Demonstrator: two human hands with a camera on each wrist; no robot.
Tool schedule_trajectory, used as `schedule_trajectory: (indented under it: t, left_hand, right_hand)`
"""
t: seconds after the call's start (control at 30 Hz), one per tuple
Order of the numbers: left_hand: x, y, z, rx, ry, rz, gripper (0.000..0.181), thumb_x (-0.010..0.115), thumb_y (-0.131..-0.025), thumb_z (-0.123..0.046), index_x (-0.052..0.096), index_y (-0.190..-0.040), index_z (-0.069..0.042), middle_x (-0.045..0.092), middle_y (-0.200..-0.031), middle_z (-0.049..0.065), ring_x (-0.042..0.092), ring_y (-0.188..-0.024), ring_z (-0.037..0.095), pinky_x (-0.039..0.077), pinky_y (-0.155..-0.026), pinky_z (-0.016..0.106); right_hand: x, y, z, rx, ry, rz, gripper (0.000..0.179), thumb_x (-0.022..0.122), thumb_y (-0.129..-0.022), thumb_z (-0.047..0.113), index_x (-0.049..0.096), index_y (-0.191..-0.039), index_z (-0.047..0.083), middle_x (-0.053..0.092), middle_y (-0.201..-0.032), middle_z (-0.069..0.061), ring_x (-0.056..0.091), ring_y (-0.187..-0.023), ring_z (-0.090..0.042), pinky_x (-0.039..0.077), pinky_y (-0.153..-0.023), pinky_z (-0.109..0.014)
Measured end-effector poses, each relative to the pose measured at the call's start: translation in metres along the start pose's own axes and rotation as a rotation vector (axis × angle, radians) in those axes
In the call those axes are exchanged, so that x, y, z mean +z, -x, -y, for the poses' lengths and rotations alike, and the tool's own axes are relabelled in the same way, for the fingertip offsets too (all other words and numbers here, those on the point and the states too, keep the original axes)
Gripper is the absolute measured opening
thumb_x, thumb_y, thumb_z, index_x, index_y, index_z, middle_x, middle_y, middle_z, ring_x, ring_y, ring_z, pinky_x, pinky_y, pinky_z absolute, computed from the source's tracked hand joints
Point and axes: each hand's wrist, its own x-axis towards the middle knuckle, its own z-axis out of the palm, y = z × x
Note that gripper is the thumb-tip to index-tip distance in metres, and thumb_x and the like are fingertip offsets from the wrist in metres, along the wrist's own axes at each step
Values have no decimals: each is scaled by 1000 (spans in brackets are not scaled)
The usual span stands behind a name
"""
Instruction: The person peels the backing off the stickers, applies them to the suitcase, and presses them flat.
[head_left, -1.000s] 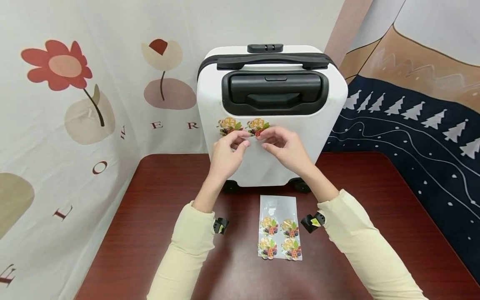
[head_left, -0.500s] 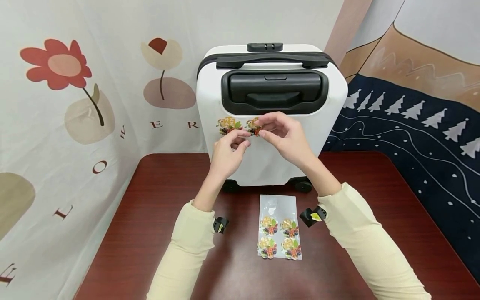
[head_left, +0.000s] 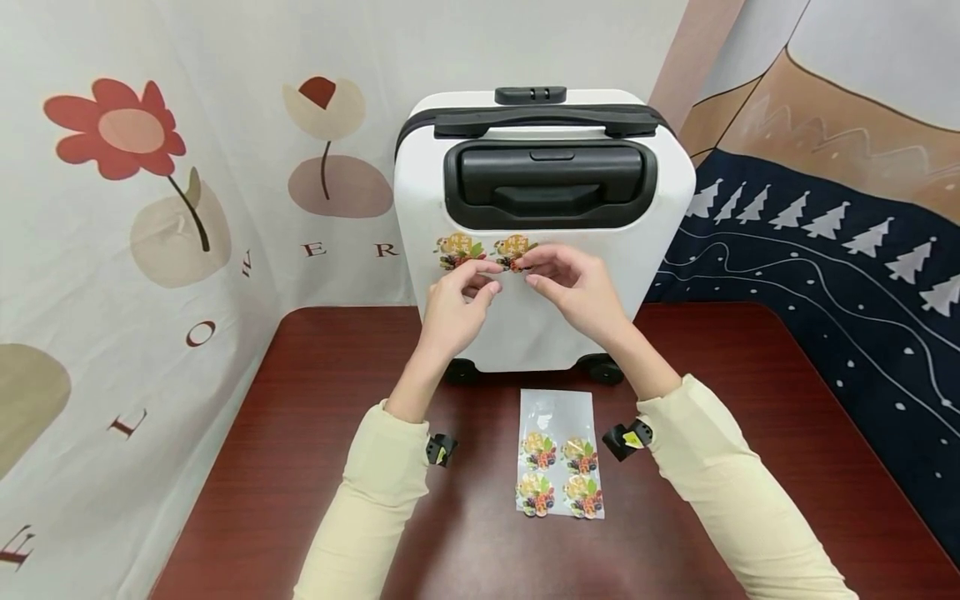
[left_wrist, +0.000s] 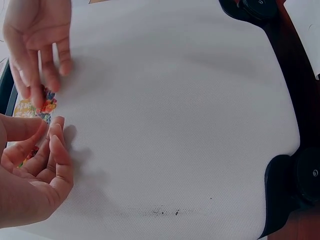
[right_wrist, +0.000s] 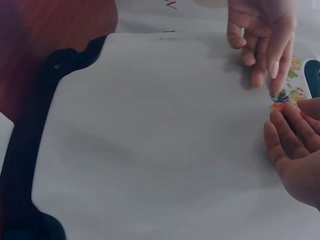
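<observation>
Two fruit-print stickers lie side by side on the front of a white suitcase point(head_left: 525, 325), just below its black handle recess. The left sticker point(head_left: 456, 247) is partly covered by my left hand point(head_left: 459, 304). That hand's index fingertip touches the lower left edge of the right sticker point(head_left: 513, 244), its other fingers loosely bent. From the other side my right hand point(head_left: 576, 292) has its fingertips on the right sticker's lower right part, thumb apart from the index finger. In the right wrist view, the right hand point(right_wrist: 300, 155) lies against the sticker's edge.
A pale backing sheet point(head_left: 555, 408) with several more fruit stickers lies on the dark red table point(head_left: 330, 400) in front of the suitcase. Black wheels point(head_left: 602, 369) are at the suitcase's bottom. Printed cloths point(head_left: 247, 150) hang behind and at both sides.
My right hand went up over the right sticker's upper right part, then came back down to its lower right edge. The left hand has stayed in place.
</observation>
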Motion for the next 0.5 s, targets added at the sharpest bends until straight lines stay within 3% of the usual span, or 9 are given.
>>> schedule_trajectory:
  t: [0.3,0.5]
  left_hand:
    - [1,0,1,-3,6,2,17,58,-89,-10,64,-105,-8,66,-88,7,58,-78,19,47,-68,32]
    - [0,0,0,-14,9,4,17,58,-89,-10,64,-105,-8,66,-88,7,59,-79,19,47,-68,32]
  right_hand:
    - [-1,5,-4,57,19,20,20,62,-86,4,61,-104,-4,63,-103,-15,59,-89,-20,47,-79,-27]
    - [-1,-3,9,-19,-22,1,20,61,-85,-1,60,-104,-6,63,-101,-17,59,-86,-19,48,-76,-25]
